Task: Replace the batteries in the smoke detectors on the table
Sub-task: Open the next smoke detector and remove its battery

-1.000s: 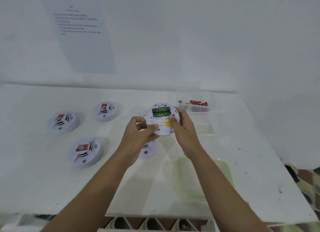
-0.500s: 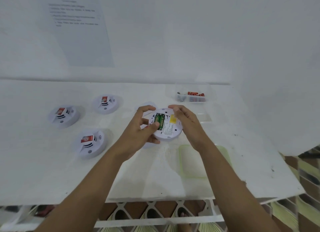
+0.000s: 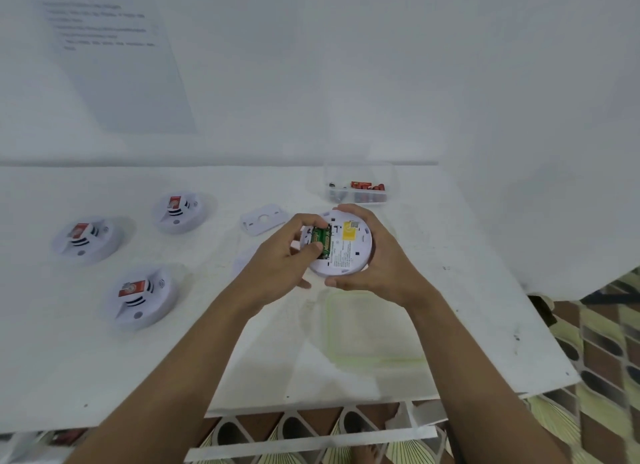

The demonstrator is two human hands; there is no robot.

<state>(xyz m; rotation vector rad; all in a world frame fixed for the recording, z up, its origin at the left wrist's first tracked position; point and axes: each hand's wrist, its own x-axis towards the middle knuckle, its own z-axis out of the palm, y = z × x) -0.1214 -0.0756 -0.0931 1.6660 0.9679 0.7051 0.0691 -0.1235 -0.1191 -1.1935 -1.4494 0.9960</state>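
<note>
Smoke detector (image 3: 349,254): rotated since a second ago; right hand (image 3: 382,268) clasps rim, left hand (image 3: 277,268) now pinches green battery (image 3: 323,236) (removal likely beginning).

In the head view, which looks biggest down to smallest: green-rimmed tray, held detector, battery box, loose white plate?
1. Green-rimmed tray
2. Held detector, though it is raised nearer the camera
3. Battery box, farther off
4. White plate
</note>
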